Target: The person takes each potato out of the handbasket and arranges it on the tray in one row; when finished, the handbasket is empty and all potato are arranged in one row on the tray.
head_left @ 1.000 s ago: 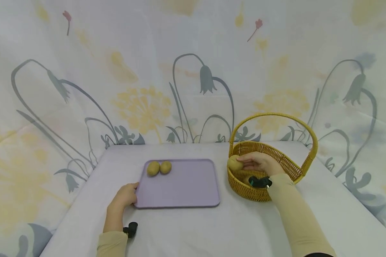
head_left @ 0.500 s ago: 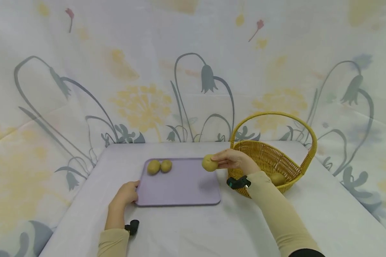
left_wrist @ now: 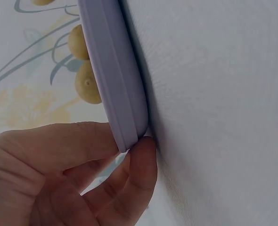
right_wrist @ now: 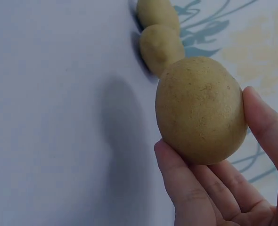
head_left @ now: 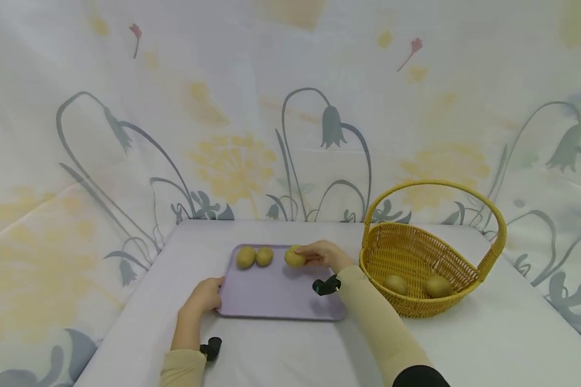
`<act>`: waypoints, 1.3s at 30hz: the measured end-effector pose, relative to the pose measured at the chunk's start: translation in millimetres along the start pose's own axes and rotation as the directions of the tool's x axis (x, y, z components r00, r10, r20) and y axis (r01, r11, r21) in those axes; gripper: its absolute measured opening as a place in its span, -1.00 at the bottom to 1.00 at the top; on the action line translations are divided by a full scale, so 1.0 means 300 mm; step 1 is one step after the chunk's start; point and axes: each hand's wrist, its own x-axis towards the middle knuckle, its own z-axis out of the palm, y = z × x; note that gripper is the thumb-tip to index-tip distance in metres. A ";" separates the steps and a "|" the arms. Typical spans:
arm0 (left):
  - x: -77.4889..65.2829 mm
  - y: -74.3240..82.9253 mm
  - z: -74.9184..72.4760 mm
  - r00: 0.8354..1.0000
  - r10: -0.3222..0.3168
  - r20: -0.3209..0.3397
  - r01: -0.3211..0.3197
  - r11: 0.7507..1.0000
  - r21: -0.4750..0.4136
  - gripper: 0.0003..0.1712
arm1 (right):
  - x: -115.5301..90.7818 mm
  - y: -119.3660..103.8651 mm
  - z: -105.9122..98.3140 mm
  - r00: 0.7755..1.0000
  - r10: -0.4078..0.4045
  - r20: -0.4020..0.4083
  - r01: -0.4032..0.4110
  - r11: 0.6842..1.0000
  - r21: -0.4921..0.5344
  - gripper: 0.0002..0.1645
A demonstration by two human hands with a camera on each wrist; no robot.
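Observation:
A round yellowish-brown potato (head_left: pixel 294 257) is pinched between the thumb and fingers of my right hand (head_left: pixel 321 253), over the far right part of a lilac tray (head_left: pixel 281 295). The right wrist view shows this potato (right_wrist: pixel 201 110) close up, its shadow falling on the tray surface. Two more potatoes, one larger (head_left: pixel 246 257) and one smaller (head_left: pixel 264 256), lie side by side near the tray's far left corner. My left hand (head_left: pixel 205 295) grips the tray's left edge. In the left wrist view the thumb and a fingertip of that hand (left_wrist: pixel 77 174) meet at the tray's corner.
Right of the tray stands a yellow wicker basket (head_left: pixel 416 309) with a tall arched handle (head_left: pixel 433 183). Inside it lie two potatoes, one at the left (head_left: pixel 395 285) and one at the right (head_left: pixel 438 287). A flower-printed cloth (head_left: pixel 252 107) hangs behind the white table (head_left: pixel 271 349).
My right hand has carried the potato left from the basket to over the tray. Both potatoes in the basket now show. The left hand keeps its hold on the tray; the head view has shifted slightly.

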 end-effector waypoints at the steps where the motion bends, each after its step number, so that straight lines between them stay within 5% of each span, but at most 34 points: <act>1: 0.000 0.003 0.001 1.000 0.002 -0.002 -0.002 1.000 -0.003 -0.22 | 0.008 0.006 0.006 1.000 -0.003 -0.002 0.003 1.000 0.003 -0.55; 12: 0.001 -0.001 0.009 1.000 -0.026 -0.004 0.025 1.000 -0.007 -0.22 | 0.060 0.032 0.066 0.997 0.015 -0.080 -0.007 0.996 0.089 -0.55; 22: 0.002 0.002 0.009 0.999 -0.038 -0.006 0.038 0.999 0.006 -0.24 | 0.071 0.020 0.102 0.985 -0.050 -0.167 0.026 0.990 -0.141 -0.50; 30: 0.003 -0.004 0.012 0.999 -0.036 -0.009 0.036 0.999 0.005 -0.23 | 0.084 0.021 0.118 0.974 -0.040 -0.222 0.023 0.996 -0.082 -0.30; 39: 0.000 -0.005 0.012 0.999 -0.035 -0.016 0.035 0.999 0.004 -0.23 | 0.103 0.023 0.115 0.948 -0.068 -0.312 0.034 0.993 -0.115 -0.46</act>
